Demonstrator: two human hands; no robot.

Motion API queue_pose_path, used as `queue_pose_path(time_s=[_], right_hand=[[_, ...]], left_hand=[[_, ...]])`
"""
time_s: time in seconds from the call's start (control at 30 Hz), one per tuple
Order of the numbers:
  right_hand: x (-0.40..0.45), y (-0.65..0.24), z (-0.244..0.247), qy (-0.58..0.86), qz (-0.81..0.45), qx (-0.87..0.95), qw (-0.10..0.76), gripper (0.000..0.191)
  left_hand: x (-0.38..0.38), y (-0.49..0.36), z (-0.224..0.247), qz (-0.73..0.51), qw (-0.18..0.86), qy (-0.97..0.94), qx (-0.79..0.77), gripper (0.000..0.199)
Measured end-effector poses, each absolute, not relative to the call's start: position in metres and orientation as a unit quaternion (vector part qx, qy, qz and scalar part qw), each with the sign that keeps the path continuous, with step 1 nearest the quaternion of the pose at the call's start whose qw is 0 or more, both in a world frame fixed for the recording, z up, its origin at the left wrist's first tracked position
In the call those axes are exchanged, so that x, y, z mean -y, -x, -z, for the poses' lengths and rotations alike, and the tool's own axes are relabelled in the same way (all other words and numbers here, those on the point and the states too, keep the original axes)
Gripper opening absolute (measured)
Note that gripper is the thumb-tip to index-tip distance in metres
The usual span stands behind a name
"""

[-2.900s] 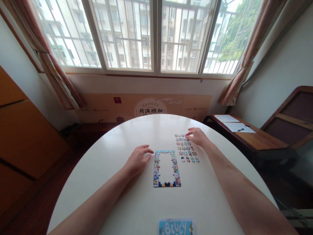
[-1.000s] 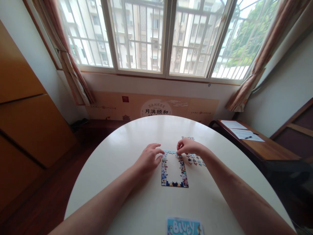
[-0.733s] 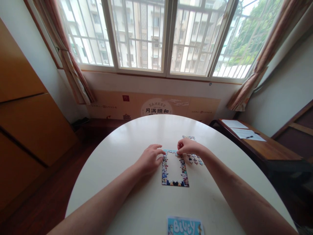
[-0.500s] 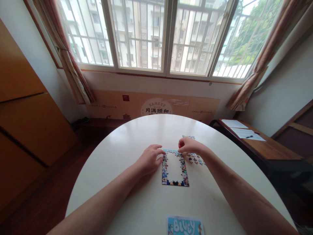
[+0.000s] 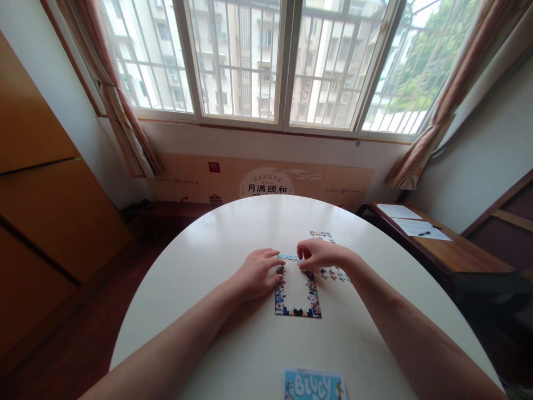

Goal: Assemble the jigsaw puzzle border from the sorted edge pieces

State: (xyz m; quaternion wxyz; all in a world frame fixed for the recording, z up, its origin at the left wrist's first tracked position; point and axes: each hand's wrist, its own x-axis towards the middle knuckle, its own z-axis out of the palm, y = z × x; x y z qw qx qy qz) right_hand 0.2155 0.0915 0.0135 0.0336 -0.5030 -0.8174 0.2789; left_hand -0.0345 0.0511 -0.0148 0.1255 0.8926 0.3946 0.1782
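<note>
A partly assembled jigsaw puzzle (image 5: 315,303) lies on the white table, its joined border pieces forming an upright rectangle around a bare middle. My left hand (image 5: 259,272) rests along the puzzle's upper left side, fingers apart, with the fingertips touching the border. At the upper right corner, my right hand (image 5: 318,254) is curled, thumb and forefinger drawn toward each other over the border. Whatever may be between those fingertips is too small to make out. Loose puzzle pieces (image 5: 333,273) lie just right of the puzzle, partly hidden by my right hand and wrist.
More loose pieces (image 5: 321,235) lie beyond my right hand. A blue "Bluey" box or card (image 5: 314,384) sits at the near side of the round white table (image 5: 187,266). To the right, a wooden side table (image 5: 470,253) carries paper sheets (image 5: 420,228) and a pen.
My right hand has shifted slightly left and down along the puzzle's upper right corner, uncovering more loose pieces behind it. My left fingers have slid a little over the left border.
</note>
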Motion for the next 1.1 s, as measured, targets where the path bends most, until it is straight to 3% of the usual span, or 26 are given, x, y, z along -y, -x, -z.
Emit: queue_pose_path(time_s=[1.1], right_hand=[[-0.0951,-0.2231,-0.0166,0.492,-0.244,0.835,0.041,0.022]], left_hand=[[-0.0522,0.0343,0.0128,-0.135,0.129,-0.898,-0.398,0.036]])
